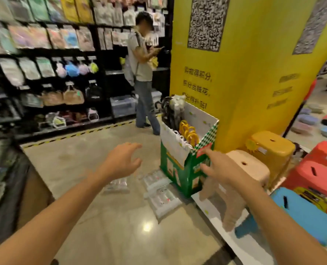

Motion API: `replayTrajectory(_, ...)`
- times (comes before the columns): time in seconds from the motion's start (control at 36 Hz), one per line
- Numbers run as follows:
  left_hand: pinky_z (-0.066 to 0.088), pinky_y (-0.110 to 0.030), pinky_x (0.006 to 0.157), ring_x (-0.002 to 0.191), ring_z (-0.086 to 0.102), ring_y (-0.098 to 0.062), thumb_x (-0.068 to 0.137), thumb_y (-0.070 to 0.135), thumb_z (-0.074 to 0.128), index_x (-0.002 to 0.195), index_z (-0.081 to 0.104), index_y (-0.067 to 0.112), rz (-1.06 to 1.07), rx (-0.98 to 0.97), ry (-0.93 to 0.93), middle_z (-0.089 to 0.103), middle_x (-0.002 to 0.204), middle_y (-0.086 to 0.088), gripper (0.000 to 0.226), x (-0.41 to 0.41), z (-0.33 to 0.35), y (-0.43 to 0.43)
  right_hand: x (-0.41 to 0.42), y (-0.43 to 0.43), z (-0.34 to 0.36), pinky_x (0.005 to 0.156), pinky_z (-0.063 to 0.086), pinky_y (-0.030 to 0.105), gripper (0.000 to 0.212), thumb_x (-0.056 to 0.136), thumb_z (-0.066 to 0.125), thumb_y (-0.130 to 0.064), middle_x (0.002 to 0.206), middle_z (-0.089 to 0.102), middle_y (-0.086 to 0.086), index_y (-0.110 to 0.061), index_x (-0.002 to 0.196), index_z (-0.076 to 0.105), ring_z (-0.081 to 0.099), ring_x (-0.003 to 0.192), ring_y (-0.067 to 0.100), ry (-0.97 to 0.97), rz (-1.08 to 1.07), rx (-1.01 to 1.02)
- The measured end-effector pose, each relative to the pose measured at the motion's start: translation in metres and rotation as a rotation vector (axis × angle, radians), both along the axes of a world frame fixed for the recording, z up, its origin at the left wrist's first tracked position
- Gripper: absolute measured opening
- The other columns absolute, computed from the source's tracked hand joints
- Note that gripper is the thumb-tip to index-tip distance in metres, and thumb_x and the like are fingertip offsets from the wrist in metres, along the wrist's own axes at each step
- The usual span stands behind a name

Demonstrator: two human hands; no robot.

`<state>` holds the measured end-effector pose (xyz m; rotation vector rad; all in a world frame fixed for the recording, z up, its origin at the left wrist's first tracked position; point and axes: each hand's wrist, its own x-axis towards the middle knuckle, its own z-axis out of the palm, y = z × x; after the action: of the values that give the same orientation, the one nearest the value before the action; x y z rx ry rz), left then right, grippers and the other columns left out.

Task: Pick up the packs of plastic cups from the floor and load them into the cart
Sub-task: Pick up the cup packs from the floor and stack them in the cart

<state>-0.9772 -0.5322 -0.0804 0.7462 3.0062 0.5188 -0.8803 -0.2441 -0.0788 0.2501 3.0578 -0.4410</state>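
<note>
Glossy polished floor [120, 217]; clear plastic-wrapped packs [161, 196]; cardboard box [185, 169].

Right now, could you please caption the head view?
Left hand and right hand, both open, reach toward cup packs on the floor.

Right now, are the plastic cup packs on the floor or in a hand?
On the floor. The packs of plastic cups lie flat beside the green display box; the left hand and the right hand hold nothing.

floor [111, 226] | lying on it: cup packs [162, 196] | standing: green box [180, 175]
</note>
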Motion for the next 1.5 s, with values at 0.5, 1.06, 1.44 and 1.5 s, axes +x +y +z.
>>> replayTrajectory(0.5,0.041,-0.036,0.104,0.128,0.048,-0.021,0.095,0.036,0.053,0.144,0.043,0.025,0.211,0.052,-0.125,0.051,0.141,-0.003,0.051,-0.120,-0.069,-0.122,-0.200,-0.096,-0.051,0.111,0.045,0.038,0.058,0.103,0.053,-0.037,0.150,0.052,0.008,-0.021,0.156,0.035,0.052,0.134,0.026,-0.090,0.249,0.051)
replayTrajectory(1.06,0.038,-0.036,0.107,0.129,0.048,-0.019,0.093,0.037,0.052,0.140,0.049,0.020,0.119,0.155,-0.272,0.053,0.140,0.000,0.050,-0.299,-0.138,-0.053,-0.350,-0.048,-0.110,0.113,0.046,0.043,0.058,0.102,0.053,-0.036,0.153,0.050,0.005,-0.022,0.155,0.037,0.051,0.136,0.024,-0.186,0.167,0.015)
replayTrajectory(1.44,0.041,-0.032,0.096,0.110,0.055,-0.021,0.091,0.035,0.057,0.141,0.047,0.024,0.391,0.239,-0.458,0.053,0.137,-0.003,0.051,-0.420,-0.260,0.072,-0.536,0.070,-0.237,0.097,0.051,0.047,0.055,0.101,0.052,-0.032,0.134,0.058,0.014,-0.018,0.152,0.037,0.059,0.117,0.034,-0.358,0.282,-0.051)
replayTrajectory(1.5,0.042,-0.035,0.098,0.115,0.055,-0.021,0.089,0.039,0.055,0.140,0.046,0.027,0.426,0.265,-0.484,0.055,0.136,-0.004,0.054,-0.432,-0.287,0.086,-0.557,0.081,-0.266,0.092,0.049,0.044,0.058,0.102,0.052,-0.030,0.131,0.057,0.015,-0.020,0.156,0.033,0.059,0.114,0.035,-0.381,0.285,-0.073)
